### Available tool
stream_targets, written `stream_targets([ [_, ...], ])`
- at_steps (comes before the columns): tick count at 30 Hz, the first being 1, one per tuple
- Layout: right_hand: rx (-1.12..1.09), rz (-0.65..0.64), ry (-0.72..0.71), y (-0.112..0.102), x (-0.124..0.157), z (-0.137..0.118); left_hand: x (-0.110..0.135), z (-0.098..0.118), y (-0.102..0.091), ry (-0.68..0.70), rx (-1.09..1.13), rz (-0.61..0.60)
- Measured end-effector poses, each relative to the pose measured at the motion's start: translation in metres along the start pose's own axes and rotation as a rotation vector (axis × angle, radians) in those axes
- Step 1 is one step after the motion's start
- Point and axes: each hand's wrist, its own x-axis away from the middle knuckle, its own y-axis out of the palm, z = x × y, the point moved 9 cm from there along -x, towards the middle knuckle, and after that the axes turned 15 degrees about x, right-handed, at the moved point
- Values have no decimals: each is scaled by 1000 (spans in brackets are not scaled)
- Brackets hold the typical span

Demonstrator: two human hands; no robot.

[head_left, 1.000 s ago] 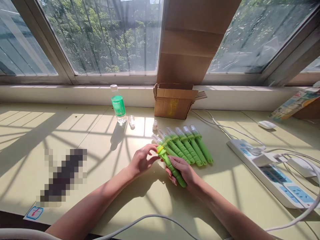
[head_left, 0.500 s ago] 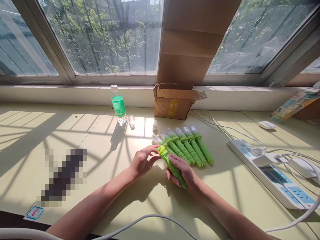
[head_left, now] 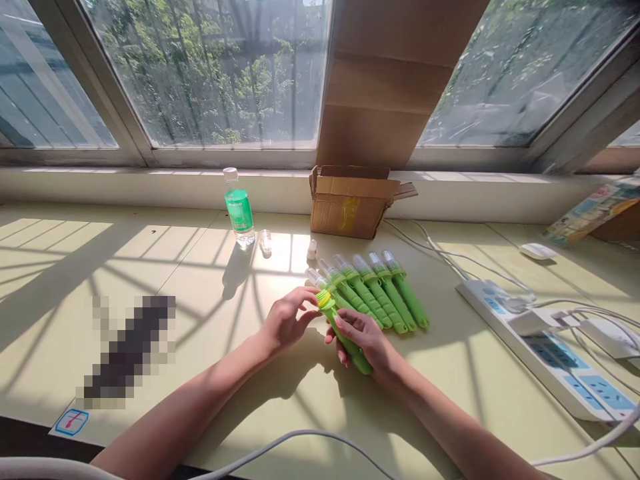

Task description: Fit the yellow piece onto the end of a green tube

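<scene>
My right hand (head_left: 369, 343) is wrapped round a green stick (head_left: 361, 361), its head pointing up and left. The stick's ridged, yellow-green top shows no clear cap on it. At that top end, the fingers and thumb of my left hand (head_left: 287, 320) are closed in a pinch; whether a small part sits between them is hidden. Just beyond my hands, several similar green sticks (head_left: 385, 293) lie side by side in a slanted row, each with a clear cap toward the window.
An upright bottle (head_left: 239, 210) stands near a clear cap (head_left: 265, 243) and a small white piece (head_left: 312, 249). Behind is an open cardboard box (head_left: 347, 207). A power strip (head_left: 537, 363) with plugs and cables occupies the right; another cable (head_left: 300, 433) crosses the front.
The fingers of my right hand have shifted slightly on the stick, and the stick has turned a little. My left hand stays at its top end. The view has moved slightly.
</scene>
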Motion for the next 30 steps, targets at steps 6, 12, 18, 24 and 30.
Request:
stream_targets([
  [6, 27, -12, 4, 3, 2, -6, -1, -1, 1, -37, -13, -18],
  [12, 37, -22, 15, 3, 1, 1, -1, -8, 3, -80, -3, -47],
  [18, 103, 17, 17, 2, 1, 2, -2, -4, 6, -75, 33, -55],
  [24, 92, 41, 9, 1, 0, 2, -1, -6, 8, -97, 44, -50],
  [30, 29, 33, -3, -2, -2, 3, -1, -4, 5, -91, 63, -53],
])
